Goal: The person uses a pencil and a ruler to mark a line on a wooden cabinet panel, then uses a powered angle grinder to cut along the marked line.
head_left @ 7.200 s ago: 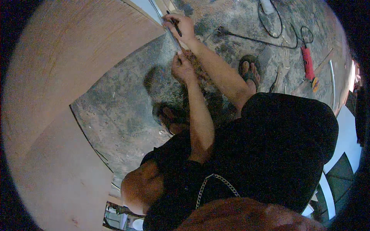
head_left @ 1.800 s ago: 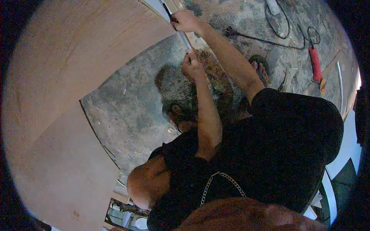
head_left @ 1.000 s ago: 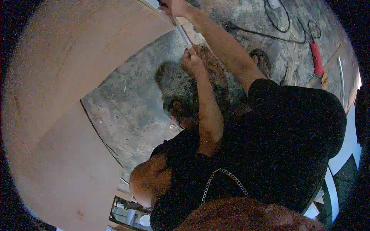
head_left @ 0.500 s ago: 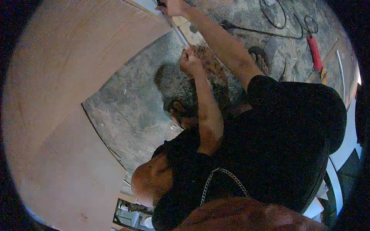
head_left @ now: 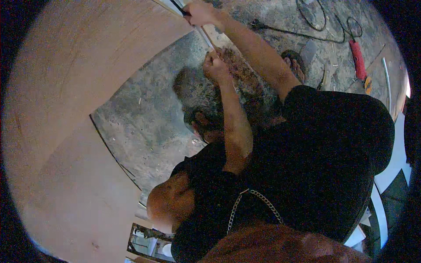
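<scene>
My left hand [head_left: 215, 66] is closed around the near end of a narrow, light-coloured strip [head_left: 206, 38], which runs up and away to the left. Farther along the strip, my right hand [head_left: 201, 13] is closed, with a thin dark piece [head_left: 178, 5] at its fingertips; what kind of thing that is does not show. Both hands are beside the corner of a large, pale wooden sheet [head_left: 87, 57]. Part of the strip is hidden by my fingers.
A red-handled power tool [head_left: 358, 60] with a black cord [head_left: 302, 36] lies on the stained concrete floor [head_left: 144, 109] at the right. Near it is a pale curved strip [head_left: 387, 81]. My sandalled foot [head_left: 294, 63] is beyond my right forearm. A second pale sheet [head_left: 83, 184] is at the left.
My right hand has shifted slightly right and nearer, bringing more of it into view. My left hand has barely moved and stays closed on the strip.
</scene>
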A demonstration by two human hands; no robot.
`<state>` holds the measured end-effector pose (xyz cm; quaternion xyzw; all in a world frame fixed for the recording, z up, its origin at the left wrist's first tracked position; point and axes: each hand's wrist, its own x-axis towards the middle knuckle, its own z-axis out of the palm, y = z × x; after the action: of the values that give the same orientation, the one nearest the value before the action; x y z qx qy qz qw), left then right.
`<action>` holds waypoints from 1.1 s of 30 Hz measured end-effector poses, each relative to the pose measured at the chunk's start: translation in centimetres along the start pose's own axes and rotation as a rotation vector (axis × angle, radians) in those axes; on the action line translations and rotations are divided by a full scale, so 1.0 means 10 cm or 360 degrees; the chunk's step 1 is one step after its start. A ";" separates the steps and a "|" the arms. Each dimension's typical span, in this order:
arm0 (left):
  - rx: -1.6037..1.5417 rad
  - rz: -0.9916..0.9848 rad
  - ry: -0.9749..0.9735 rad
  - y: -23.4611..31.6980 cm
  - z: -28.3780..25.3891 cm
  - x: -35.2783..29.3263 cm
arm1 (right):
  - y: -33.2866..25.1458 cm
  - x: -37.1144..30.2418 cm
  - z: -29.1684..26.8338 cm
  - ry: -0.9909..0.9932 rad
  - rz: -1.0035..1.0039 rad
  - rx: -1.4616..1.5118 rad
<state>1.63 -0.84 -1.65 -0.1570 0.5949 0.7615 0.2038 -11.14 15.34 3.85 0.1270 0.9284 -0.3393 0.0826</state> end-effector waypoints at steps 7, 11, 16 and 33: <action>0.0058 -0.0132 0.0010 -0.14 -0.01 -0.04 | 0.23 0.05 0.02 0.0175 0.0154 0.0812; -0.0066 -0.0022 0.0035 -0.21 -0.13 0.14 | -0.01 0.14 -0.03 0.0242 -0.0084 0.0421; 0.0143 0.0031 0.0049 -0.23 -0.19 0.12 | 0.04 -0.05 0.14 0.0002 -0.0143 -0.0028; -0.0057 0.0104 0.0012 -0.30 -0.20 0.23 | -0.06 -0.05 0.04 -0.0020 -0.0081 -0.0008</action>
<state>1.11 -1.89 -5.81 -0.1438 0.5868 0.7777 0.1738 -10.78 14.56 4.03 0.1011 0.9316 -0.3399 0.0800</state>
